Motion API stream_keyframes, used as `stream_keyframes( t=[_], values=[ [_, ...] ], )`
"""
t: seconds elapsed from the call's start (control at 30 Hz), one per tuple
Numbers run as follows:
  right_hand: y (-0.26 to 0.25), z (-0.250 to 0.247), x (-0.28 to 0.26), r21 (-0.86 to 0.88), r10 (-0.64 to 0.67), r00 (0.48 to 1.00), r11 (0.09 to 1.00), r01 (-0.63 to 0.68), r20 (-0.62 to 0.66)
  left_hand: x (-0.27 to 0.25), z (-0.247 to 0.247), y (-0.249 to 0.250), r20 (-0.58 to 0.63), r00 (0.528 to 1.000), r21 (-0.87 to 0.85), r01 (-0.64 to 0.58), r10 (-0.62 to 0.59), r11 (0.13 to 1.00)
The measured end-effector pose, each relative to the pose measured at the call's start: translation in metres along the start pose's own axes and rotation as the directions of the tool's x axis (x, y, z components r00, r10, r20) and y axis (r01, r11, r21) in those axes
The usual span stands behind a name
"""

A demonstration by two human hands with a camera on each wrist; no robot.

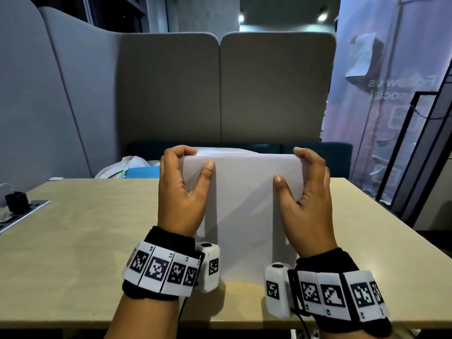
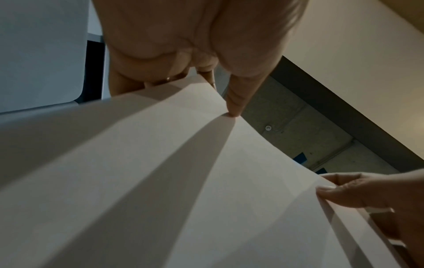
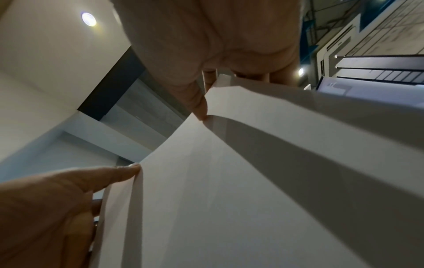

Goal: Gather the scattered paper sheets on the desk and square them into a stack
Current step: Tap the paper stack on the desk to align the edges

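Observation:
A stack of white paper sheets (image 1: 242, 206) stands upright on its lower edge on the beige desk (image 1: 85, 228), in front of me. My left hand (image 1: 195, 157) grips its upper left corner, thumb on the near face and fingers curled over the top. My right hand (image 1: 288, 165) grips the upper right corner the same way. In the left wrist view the sheets (image 2: 183, 181) bow slightly under my left thumb (image 2: 234, 108); the right hand (image 2: 358, 192) pinches the far edge. The right wrist view shows the sheets (image 3: 229, 181) and the left hand (image 3: 69, 190) on the opposite edge.
A power socket panel (image 1: 22, 214) with a black plug (image 1: 16, 199) sits at the desk's left edge. Behind the desk lie a white plastic bag (image 1: 127, 165) and a blue box (image 1: 144, 172). Grey padded partitions (image 1: 220, 94) enclose the back and left. A banner (image 1: 391, 94) hangs at right.

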State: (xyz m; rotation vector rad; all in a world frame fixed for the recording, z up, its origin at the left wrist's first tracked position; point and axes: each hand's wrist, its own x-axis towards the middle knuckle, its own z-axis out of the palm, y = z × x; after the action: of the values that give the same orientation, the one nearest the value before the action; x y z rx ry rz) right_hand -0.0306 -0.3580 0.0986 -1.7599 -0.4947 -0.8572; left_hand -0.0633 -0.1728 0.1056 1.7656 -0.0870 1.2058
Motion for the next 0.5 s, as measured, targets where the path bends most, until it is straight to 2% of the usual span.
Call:
stream_keyframes(
  t=[0.13, 0.33, 0.5],
  values=[
    [-0.0018, 0.0002, -0.002, 0.087, 0.077, 0.997, 0.993, -0.076, -0.009, -0.0019, -0.0019, 0.0023, 0.002, 0.998, -0.08, 0.065, -0.065, 0.995],
    [0.002, 0.0023, -0.0044, 0.021, -0.005, 1.0, 1.0, 0.005, 0.02, -0.0086, 0.0007, -0.001, 0.031, 0.999, -0.066, -0.026, 0.028, 0.997],
    [0.004, 0.0042, -0.0045, 0.018, 0.034, 0.999, 0.999, -0.034, 0.013, -0.0059, 0.001, -0.0029, 0.025, 1.0, -0.098, 0.013, -0.011, 0.995]
  ],
)
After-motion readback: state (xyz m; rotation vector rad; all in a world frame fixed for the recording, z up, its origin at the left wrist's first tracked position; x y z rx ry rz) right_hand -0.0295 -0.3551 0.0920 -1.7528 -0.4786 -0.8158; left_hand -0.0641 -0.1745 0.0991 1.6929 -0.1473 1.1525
